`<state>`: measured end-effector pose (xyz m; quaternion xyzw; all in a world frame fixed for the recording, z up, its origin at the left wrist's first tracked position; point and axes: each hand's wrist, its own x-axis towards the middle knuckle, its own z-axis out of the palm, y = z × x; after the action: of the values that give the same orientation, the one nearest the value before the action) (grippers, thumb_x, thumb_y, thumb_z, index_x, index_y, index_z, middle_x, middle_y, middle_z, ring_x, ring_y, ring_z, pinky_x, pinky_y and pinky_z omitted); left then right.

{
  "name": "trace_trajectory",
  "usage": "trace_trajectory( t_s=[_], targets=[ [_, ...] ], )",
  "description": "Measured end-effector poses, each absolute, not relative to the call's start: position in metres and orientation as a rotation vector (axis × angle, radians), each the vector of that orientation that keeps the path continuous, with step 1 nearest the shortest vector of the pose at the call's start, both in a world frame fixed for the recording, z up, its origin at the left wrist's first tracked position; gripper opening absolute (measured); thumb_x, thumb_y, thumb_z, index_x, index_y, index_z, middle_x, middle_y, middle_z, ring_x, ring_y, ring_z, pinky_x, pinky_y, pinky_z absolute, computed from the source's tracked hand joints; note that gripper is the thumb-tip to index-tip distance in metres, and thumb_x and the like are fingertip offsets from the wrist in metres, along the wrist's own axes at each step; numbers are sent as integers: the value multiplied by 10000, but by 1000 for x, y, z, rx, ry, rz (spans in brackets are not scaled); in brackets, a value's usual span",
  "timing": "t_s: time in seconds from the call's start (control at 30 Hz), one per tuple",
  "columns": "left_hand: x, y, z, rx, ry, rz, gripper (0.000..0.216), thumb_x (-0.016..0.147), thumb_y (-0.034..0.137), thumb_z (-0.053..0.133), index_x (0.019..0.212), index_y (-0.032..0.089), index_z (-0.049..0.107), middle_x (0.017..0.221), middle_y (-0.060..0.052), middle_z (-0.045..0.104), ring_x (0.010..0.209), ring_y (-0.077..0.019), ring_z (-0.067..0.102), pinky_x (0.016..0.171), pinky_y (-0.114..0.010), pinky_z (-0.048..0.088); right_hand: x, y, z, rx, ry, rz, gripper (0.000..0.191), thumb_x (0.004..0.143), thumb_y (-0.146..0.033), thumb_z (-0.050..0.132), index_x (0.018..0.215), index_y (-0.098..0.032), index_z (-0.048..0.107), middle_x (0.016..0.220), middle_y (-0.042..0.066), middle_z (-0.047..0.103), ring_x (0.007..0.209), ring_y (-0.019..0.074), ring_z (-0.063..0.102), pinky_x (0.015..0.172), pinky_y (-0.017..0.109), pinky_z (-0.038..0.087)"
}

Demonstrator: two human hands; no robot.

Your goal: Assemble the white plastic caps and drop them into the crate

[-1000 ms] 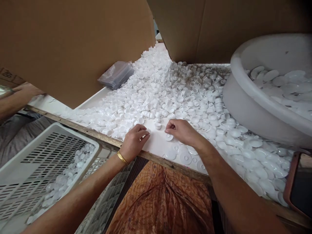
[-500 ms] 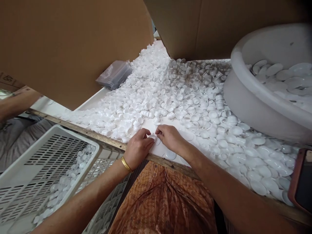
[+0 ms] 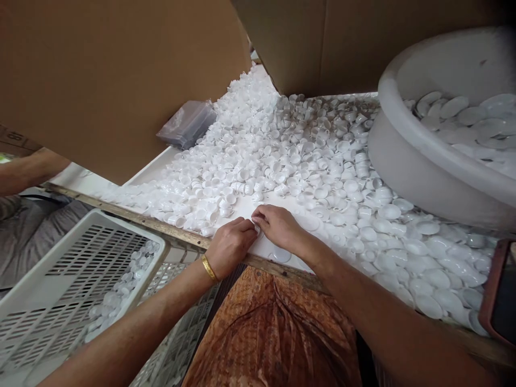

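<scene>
My left hand [image 3: 231, 244], a gold bangle at its wrist, is closed near the table's front edge, fingers curled together. My right hand [image 3: 278, 226] meets it from the right, with thumb and forefinger pinched. A sliver of something white shows between the fingertips; the fingers hide most of it, so its kind cannot be told. Flat clear plastic pieces [image 3: 279, 255] lie on the white tabletop just below my right hand. Beyond both hands spreads a heap of tiny white cups [image 3: 242, 161], and small white oval dishes [image 3: 427, 269] lie to the right.
A large white tub [image 3: 427, 177] holding white dishes stands at right. Cardboard boxes [image 3: 121, 80] rise behind, with a stack of plastic bags [image 3: 187, 123] beside one. A slatted crate [image 3: 161, 242] sits lower left. A phone [image 3: 500, 290] is at right; another person's arm [image 3: 32, 169] shows left.
My fingers have closed in around the small white round piece, which showed more before. My right hand has shifted slightly left, and the left-hand fingers have curled further over. The view has tilted slightly.
</scene>
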<state>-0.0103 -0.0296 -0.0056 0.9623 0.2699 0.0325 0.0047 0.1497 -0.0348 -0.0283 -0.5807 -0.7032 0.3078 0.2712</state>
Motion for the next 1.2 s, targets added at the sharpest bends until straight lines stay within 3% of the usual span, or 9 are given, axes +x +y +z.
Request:
trace_trajectory(
  t_s=[0.47, 0.7, 0.93, 1.07, 1.2],
  targets=[
    [-15, -26, -15, 2985, 798, 322, 237, 874, 157, 413, 733, 172, 603, 725, -7, 610, 720, -112, 538, 850, -302, 383, 143, -32, -28, -1694, -1927, 801, 106, 814, -271, 524, 766, -227, 608, 827, 0, 639, 760, 146, 549, 583, 237, 314],
    [-8, -32, -13, 2905, 985, 339, 238, 861, 189, 447, 699, 164, 620, 723, -41, 612, 721, -145, 553, 759, -312, 420, 150, -32, -26, -1612, -1830, 978, 129, 822, -261, 525, 780, -205, 634, 784, 1, 657, 727, 126, 574, 614, 216, 378],
    [-12, -33, 10, 2306, 1306, 785, 182, 809, 240, 526, 688, 176, 645, 732, -17, 645, 701, -129, 593, 670, -253, 450, 158, -34, -16, -1417, -1288, 1343, 191, 891, -311, 445, 879, -165, 568, 768, 33, 632, 523, 81, 570, 469, 180, 457],
    [-7, -32, 21, 2309, 1313, 804, 191, 809, 236, 510, 688, 182, 647, 735, -16, 646, 705, -134, 594, 676, -260, 453, 152, -40, -5, -1237, -1171, 1580, 155, 906, -277, 437, 870, -170, 543, 704, 17, 623, 531, 93, 605, 540, 222, 522],
    [-1, -31, 19, 2267, 1308, 819, 206, 818, 248, 494, 711, 172, 652, 729, -28, 643, 703, -138, 585, 675, -267, 454, 148, -40, -2, -1191, -1070, 1616, 157, 916, -202, 407, 848, -162, 543, 652, 3, 615, 544, 91, 614, 569, 219, 530]
  ],
)
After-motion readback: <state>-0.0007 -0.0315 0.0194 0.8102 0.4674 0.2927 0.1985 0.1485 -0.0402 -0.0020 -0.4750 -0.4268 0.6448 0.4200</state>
